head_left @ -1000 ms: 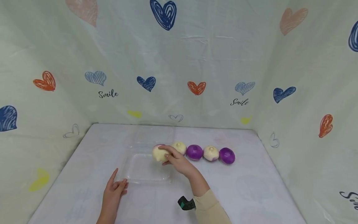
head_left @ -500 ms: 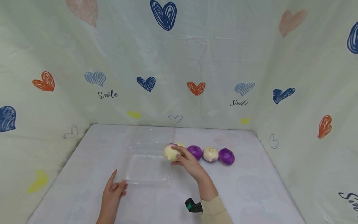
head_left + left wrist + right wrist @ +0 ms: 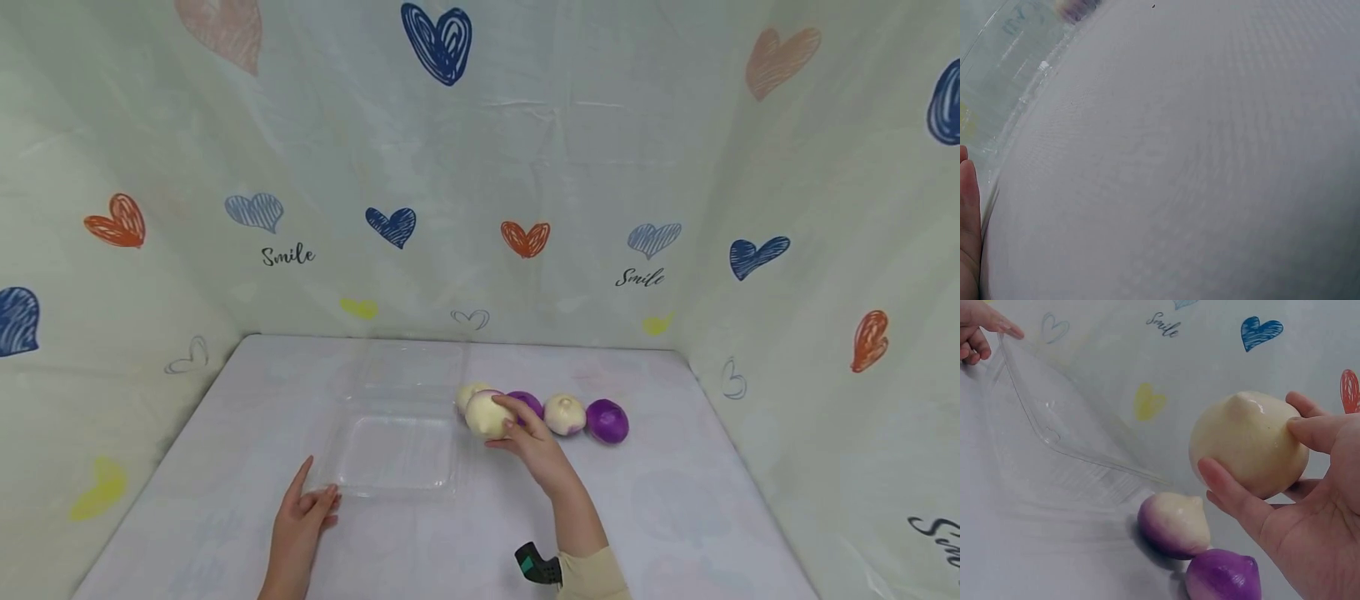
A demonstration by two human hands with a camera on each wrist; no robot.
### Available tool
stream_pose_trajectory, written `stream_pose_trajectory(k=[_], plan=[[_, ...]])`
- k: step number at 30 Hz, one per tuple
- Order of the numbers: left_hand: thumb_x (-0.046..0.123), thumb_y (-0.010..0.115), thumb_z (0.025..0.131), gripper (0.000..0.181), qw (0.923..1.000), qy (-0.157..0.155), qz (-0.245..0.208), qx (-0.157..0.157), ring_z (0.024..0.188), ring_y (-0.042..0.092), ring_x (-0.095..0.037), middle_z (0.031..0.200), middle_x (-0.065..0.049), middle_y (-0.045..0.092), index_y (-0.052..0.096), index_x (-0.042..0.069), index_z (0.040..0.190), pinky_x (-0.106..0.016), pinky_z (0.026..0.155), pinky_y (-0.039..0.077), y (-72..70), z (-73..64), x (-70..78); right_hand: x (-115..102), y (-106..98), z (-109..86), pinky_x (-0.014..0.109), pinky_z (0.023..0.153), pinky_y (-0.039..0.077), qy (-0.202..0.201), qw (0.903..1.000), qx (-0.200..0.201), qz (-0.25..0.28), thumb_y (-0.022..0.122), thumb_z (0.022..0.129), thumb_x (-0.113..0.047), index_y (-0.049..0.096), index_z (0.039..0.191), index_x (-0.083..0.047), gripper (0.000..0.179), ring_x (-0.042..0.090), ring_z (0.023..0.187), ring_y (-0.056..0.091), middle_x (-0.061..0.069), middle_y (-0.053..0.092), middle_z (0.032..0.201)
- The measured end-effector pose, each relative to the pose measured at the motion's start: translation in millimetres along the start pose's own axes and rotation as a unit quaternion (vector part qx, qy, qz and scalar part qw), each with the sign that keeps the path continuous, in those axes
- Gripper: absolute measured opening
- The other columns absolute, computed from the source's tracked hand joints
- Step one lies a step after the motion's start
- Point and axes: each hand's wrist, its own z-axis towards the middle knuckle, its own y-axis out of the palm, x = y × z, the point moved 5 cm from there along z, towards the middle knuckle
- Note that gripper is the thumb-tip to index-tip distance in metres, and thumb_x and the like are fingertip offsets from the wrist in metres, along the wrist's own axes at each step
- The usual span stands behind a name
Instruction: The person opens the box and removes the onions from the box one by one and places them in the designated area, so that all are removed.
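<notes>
In the head view, my right hand [image 3: 534,446] grips a cream onion [image 3: 487,415] with a purple tinge at its top. Thumb and fingers wrap its sides, as the right wrist view shows, and it is held up above the other onions. My left hand [image 3: 302,521] touches the near left corner of a clear plastic container [image 3: 393,492], index finger straight. The container's lid [image 3: 412,367] stands open behind it. Right of the container, a row holds a cream onion [image 3: 470,392] and a purple onion [image 3: 528,402], both partly hidden by the held one, then another cream onion [image 3: 564,414] and purple onion [image 3: 607,421].
A white cloth covers the table [image 3: 675,517]. Behind and at both sides hangs a pale curtain [image 3: 585,167] printed with hearts. A black device [image 3: 537,565] sits on the right wrist by the sleeve.
My right hand has carried the onion to the right, from over the container's right side to in front of the onion row. My left hand has stayed at the container's corner.
</notes>
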Motion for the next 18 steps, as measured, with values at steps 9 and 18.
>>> stream_pose_trajectory(k=[9,18], plan=[[0.022,0.059,0.099,0.074,1.0000,-0.002,-0.001,0.003,0.087,0.062,-0.007,0.097,0.002,0.065,0.015,0.025,0.158,-0.022,0.074,0.053,1.5,-0.6,-1.1,3,-23,-14.9,0.043,0.094,0.050,0.024,0.9976,0.063,0.013,0.048,0.100,0.000,0.040,0.143,0.002,0.043,0.030,0.114,0.054,0.018,0.025,0.149],[0.022,0.059,0.099,0.073,1.0000,0.001,-0.007,0.000,0.087,0.062,-0.008,0.097,0.002,0.066,0.015,0.025,0.158,-0.022,0.074,0.053,0.2,-1.1,-0.3,1,-50,-29.7,0.032,0.088,0.053,0.028,0.9909,0.130,-0.019,0.065,0.086,0.009,0.047,0.133,0.004,0.051,0.028,0.114,0.053,0.016,0.028,0.149]])
